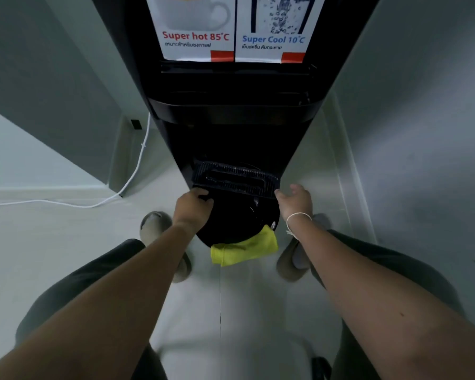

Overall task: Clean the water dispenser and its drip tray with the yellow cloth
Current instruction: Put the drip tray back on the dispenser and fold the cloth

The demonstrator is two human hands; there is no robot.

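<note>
The tray (pixel 235 178) lay crosswise between both hands: left hand (pixel 194 205) gripped its end, right hand (pixel 295 200) open beside the other

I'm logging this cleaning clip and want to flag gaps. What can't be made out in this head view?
- Water dispenser: its top is cut off by the upper edge; the taps sit in dark shadow.
- Drip tray: black on black, so dirt or water cannot be judged.
- Yellow cloth: its upper part is hidden behind the black round base.
- Left hand: its fingertips curl out of sight at the tray's corner.
- Right hand: blurred, so contact is unclear.
</note>
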